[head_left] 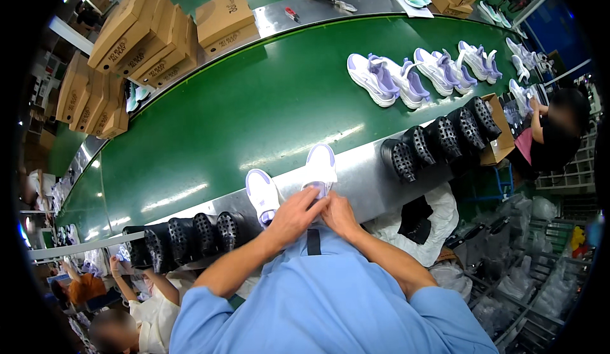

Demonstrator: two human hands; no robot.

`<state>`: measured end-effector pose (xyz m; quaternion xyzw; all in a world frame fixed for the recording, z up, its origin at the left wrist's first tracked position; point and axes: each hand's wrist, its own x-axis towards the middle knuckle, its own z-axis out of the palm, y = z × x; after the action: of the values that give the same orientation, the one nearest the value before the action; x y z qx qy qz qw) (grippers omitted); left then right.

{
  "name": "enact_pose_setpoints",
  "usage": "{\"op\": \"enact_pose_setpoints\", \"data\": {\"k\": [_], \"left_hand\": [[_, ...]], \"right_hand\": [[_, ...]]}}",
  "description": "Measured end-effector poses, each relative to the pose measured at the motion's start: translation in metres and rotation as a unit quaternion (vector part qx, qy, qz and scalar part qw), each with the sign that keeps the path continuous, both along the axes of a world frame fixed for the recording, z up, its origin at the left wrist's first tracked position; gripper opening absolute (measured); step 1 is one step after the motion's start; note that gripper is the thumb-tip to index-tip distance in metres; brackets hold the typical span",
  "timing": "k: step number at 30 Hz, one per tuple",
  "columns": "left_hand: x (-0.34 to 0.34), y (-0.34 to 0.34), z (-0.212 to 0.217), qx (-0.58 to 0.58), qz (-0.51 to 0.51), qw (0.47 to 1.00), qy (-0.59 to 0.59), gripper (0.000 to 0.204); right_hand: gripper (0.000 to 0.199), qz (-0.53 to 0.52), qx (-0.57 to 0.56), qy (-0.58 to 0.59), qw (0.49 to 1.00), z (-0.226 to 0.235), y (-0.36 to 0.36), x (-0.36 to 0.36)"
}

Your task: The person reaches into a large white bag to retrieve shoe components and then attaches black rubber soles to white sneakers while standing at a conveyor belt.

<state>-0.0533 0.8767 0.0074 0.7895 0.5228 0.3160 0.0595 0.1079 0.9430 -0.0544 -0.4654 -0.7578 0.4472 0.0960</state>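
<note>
A white and lavender sneaker (320, 163) lies toe outward on the metal edge in front of me. At its ankle opening my left hand (296, 211) is closed, the fingers bent against the upper. Close against it, my right hand (339, 215) is pinched at the right side of the same opening. The fingertips partly overlap, and whatever small part they pinch is hidden. A matching sneaker (262, 192) stands just left of my left hand, untouched.
Black shoe forms (204, 233) line the metal edge on the left, and more black forms (441, 135) stand on the right. White-lavender sneakers (375, 77) sit on the green conveyor belt (254, 106). Brown shoe boxes (149, 33) are stacked beyond it. Co-workers sit at both sides.
</note>
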Motion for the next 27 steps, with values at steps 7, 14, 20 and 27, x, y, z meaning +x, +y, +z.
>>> {"op": "enact_pose_setpoints", "data": {"k": [7, 14, 20, 27], "left_hand": [[0.024, -0.024, -0.026, -0.208, 0.313, 0.922, -0.09, 0.032], [0.033, -0.02, -0.038, -0.187, 0.384, 0.898, -0.103, 0.034], [0.028, -0.02, -0.043, -0.181, 0.361, 0.909, -0.1, 0.031], [0.023, -0.021, -0.016, -0.283, 0.417, 0.811, -0.298, 0.033]], "right_hand": [[0.029, 0.001, -0.016, 0.034, 0.999, -0.01, -0.022, -0.011], [0.025, -0.034, -0.123, 0.087, 0.988, -0.016, -0.021, -0.011], [0.024, -0.014, -0.147, 0.171, 0.974, -0.027, -0.019, -0.005], [0.031, -0.174, -0.369, 0.229, 0.884, 0.051, 0.052, -0.003]]}}
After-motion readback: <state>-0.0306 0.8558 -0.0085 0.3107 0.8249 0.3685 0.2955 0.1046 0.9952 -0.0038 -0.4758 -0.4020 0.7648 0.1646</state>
